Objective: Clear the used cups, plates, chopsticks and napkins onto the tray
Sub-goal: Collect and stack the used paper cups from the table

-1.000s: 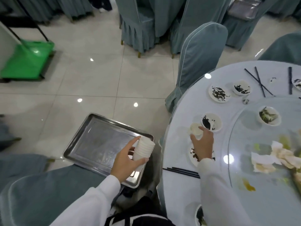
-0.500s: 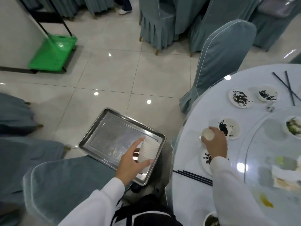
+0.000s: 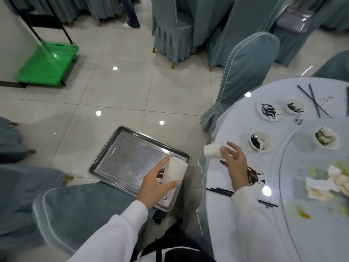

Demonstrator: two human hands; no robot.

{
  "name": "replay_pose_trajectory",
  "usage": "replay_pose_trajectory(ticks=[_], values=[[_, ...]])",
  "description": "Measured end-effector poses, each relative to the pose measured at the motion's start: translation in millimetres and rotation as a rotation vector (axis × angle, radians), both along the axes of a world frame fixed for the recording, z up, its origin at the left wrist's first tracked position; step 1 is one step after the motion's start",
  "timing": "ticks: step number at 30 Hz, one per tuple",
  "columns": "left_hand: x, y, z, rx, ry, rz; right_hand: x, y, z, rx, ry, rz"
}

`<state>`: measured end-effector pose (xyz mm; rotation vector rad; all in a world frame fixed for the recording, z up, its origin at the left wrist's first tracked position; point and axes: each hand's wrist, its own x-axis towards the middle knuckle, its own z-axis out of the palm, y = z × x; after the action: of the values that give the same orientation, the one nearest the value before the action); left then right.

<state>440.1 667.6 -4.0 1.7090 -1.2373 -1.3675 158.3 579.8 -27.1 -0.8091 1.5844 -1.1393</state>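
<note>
A person's left hand (image 3: 154,183) grips a stack of white cups (image 3: 174,172) over the near corner of a steel tray (image 3: 120,146) resting on a chair. The right hand (image 3: 233,163) holds a single white cup (image 3: 212,150) tipped sideways at the edge of the round table (image 3: 236,118), where soiled plates (image 3: 269,111) and black chopsticks (image 3: 220,191) lie.

Right hand (image 3: 234,163) now lifted off the table (image 3: 236,210), holding single white cup (image 3: 213,150) on its side at the table's left edge, closer to the stack of cups (image 3: 174,171). Earlier gripping it beside the small dirty dish (image 3: 259,141). Camera view shifted left too.
</note>
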Motion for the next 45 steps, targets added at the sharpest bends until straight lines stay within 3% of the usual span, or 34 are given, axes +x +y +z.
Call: replay_pose_trajectory(ticks=[7,19,31,40,45], values=[[37.4,26.1,0.9,-0.041,0.073,-0.109,75.6,63.0,30.5,-0.06,-0.104,-0.017],[101.8,88.4,-4.4,-0.088,0.059,-0.258,176.1,170.6,50.9,-0.124,-0.066,-0.05],[99.9,106.3,10.6,-0.196,0.107,-0.405,179.9,212.0,64.9,-0.114,0.021,0.029],[67.9,103.1,7.5,-0.202,0.111,-0.525,154.7,222.1,65.2,-0.039,0.158,-0.028],[42.7,89.9,5.9,-0.207,0.104,-0.526,142.8,216.3,66.7,-0.015,0.055,-0.133]])
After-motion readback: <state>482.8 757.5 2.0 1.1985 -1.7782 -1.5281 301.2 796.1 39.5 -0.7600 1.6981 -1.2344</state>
